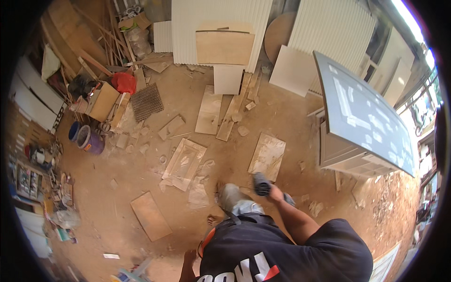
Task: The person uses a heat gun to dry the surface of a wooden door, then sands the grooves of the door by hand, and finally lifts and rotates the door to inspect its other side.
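Right hand (275, 194) is gripping one grey-black tool (262, 186), wrapping round its body; motion blur is hiding the fingers. Left hand (190, 256) is hanging left of the grip, nearer the body; cannot tell how open, or whether holding anything. One stained board (268, 155) is lying just beyond the tool. One framed panel (184, 164) is lying left of the grip, one plain board (151, 216) farther left. Two buckets (93, 142) are standing far left. Right of the grip, one blue-grey top (364, 113) is overhanging one cabinet (345, 152).
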`<state>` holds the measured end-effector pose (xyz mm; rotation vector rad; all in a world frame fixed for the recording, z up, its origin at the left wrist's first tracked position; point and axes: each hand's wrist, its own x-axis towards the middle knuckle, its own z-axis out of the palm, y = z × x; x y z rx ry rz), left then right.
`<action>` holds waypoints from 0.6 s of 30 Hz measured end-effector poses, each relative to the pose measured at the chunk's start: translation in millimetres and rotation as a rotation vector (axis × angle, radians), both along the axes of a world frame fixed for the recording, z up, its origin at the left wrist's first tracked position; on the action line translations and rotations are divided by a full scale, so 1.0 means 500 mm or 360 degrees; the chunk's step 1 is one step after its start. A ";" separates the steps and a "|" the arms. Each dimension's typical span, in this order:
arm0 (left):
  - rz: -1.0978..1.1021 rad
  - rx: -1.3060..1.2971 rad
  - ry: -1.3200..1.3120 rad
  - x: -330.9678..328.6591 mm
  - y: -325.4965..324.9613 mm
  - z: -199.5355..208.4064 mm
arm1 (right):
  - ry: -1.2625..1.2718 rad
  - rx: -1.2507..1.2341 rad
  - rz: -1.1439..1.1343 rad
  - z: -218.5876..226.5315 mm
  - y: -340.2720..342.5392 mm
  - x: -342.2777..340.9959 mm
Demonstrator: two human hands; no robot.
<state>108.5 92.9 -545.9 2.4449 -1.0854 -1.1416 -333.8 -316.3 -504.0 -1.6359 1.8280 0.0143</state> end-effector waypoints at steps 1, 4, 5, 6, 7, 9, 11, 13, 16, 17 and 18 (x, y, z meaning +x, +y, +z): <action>-0.0120 0.0235 -0.0007 0.066 -0.046 0.002 | -0.0062 0.0143 -0.0362 -0.005 0.019 -0.031; -0.0076 0.0405 0.0024 0.151 -0.278 0.013 | 0.0095 -0.0065 -0.0356 -0.130 0.101 -0.228; 0.0043 0.0372 0.0028 0.161 -0.363 0.021 | 0.0152 0.0039 -0.0543 -0.151 0.117 -0.270; 0.0012 0.0321 0.0079 0.157 -0.449 0.009 | 0.0369 -0.0094 -0.0309 -0.179 0.143 -0.336; 0.0016 0.0321 -0.0034 0.239 -0.500 0.044 | 0.0244 0.0132 -0.0503 -0.193 0.136 -0.255; 0.0003 0.0351 -0.0021 0.276 -0.642 0.061 | 0.0245 0.0248 -0.0572 -0.218 0.135 -0.246; 0.0020 0.0401 0.0175 0.204 -0.814 0.027 | 0.0411 0.0019 -0.0311 -0.263 0.120 -0.356; -0.0168 0.0332 0.0193 0.218 -0.975 0.005 | 0.0252 -0.0140 -0.0620 -0.323 0.014 -0.316; -0.0595 0.0131 -0.0085 0.201 -1.312 0.080 | -0.0044 -0.0035 -0.1372 -0.312 -0.265 -0.158; -0.0626 0.0215 -0.0115 0.179 -1.371 0.150 | -0.0160 0.0279 -0.1530 -0.233 -0.347 -0.066; -0.0785 0.0102 0.0089 0.018 -1.538 0.152 | -0.0079 0.0032 -0.1366 -0.261 -0.396 -0.231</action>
